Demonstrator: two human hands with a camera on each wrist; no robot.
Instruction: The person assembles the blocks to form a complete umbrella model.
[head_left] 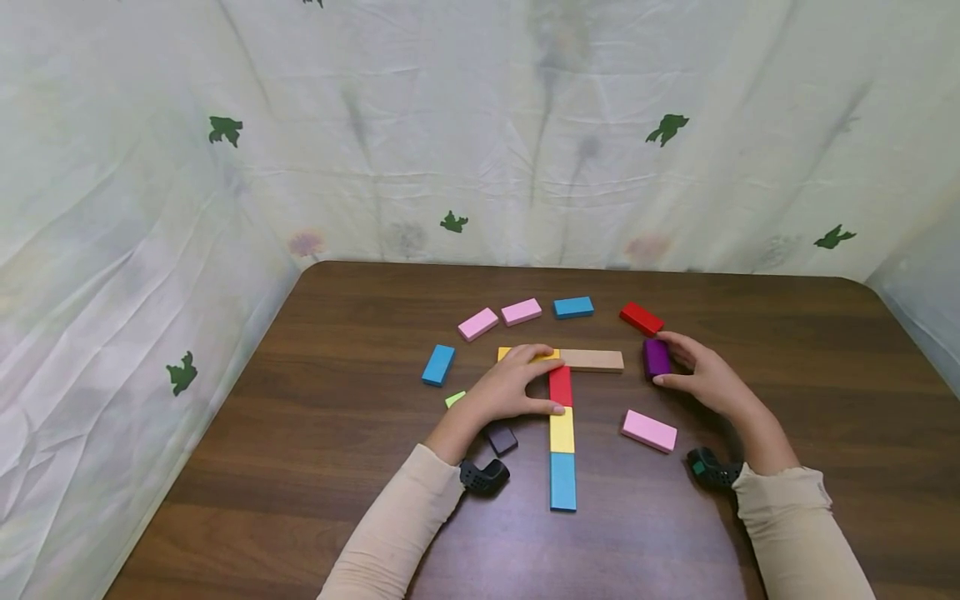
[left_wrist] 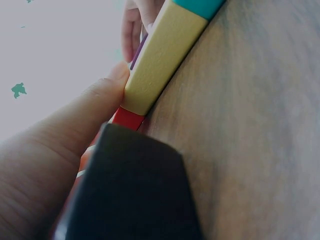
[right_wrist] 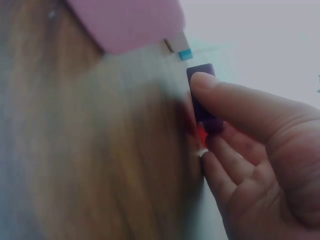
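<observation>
My left hand (head_left: 510, 387) reaches over a row of flat wooden blocks. Its thumb tip touches near the joint of a red block (head_left: 560, 387) and a yellow block (head_left: 562, 431); its fingertips rest by a second yellow block (head_left: 504, 353) at the row's far end. Below the near yellow one lies a blue block (head_left: 562, 482), and a tan block (head_left: 592, 360) extends rightward at the top. My right hand (head_left: 708, 379) pinches a purple block (head_left: 656, 358) between thumb and fingers; in the right wrist view the thumb presses the purple block's face (right_wrist: 200, 102).
Around the row lie pink blocks (head_left: 649, 431), blue blocks (head_left: 438, 365) and another red block (head_left: 641, 318). A dark block (head_left: 502, 440) and a green block (head_left: 454, 399) are partly hidden by the left arm. A patterned cloth (head_left: 450, 125) hangs behind the brown table (head_left: 225, 500).
</observation>
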